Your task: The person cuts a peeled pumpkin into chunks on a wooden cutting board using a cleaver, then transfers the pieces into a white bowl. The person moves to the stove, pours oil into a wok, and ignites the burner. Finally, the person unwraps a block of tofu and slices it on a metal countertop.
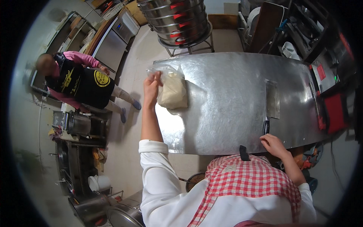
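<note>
My left hand point(151, 86) grips the gathered top of a clear plastic bag point(169, 69) over the left end of a steel worktable point(227, 85). Inside the bag is a pale, dough-like block point(174, 92); whether its base touches the steel is hard to tell. My right hand point(273, 143) is at the table's near edge with its fingers curled. It is close to the black handle of a cleaver point(272, 99), and contact between them is unclear. The cleaver lies flat, its broad blade pointing to the far side.
Beyond the table stand stacked steel steamer tiers point(177, 22) on a round stand. A person point(82, 79) in a dark apron is at the left, beside a steel pot point(79, 123). A scale-like device point(326, 71) and a red object point(334, 113) are at the right end. A white bucket point(99, 183) sits lower left.
</note>
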Available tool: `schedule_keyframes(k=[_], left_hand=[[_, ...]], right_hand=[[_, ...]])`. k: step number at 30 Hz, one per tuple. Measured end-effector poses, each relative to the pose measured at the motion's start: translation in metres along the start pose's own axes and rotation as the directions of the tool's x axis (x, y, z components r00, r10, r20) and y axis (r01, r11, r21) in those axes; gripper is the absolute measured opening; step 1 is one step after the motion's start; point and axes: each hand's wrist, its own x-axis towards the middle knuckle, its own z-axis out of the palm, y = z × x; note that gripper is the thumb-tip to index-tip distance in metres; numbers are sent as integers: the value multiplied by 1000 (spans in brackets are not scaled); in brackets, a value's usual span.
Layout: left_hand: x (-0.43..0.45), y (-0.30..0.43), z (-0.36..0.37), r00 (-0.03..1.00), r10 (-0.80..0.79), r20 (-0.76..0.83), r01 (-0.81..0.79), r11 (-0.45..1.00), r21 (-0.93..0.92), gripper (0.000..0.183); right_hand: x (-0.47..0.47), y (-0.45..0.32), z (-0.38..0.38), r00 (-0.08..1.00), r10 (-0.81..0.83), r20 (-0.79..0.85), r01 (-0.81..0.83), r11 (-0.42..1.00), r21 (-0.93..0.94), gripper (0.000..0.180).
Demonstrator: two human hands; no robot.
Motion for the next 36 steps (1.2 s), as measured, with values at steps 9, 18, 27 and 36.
schedule_keyframes(k=[9, 18, 27, 36], left_hand=[[-43, 80, 117, 939, -339, -51, 250, 779, -575, 17], [-152, 111, 179, 916, -320, 241, 400, 725, -561, 13], [-223, 31, 134, 918, -372, 139, 234, 225, -946, 15], [-255, 14, 151, 862, -506, 12, 493, 845, 206, 23]], right_hand=[[137, -94, -15, 983, -134, 126, 83, 935, 345, 41], [159, -119, 29, 962, -195, -189, 268, 795, 544, 9], [111, 16, 13, 898, 329, 292, -183, -326, 928, 9], [134, 9, -8, 929, 100, 357, -350, 553, 756, 16]])
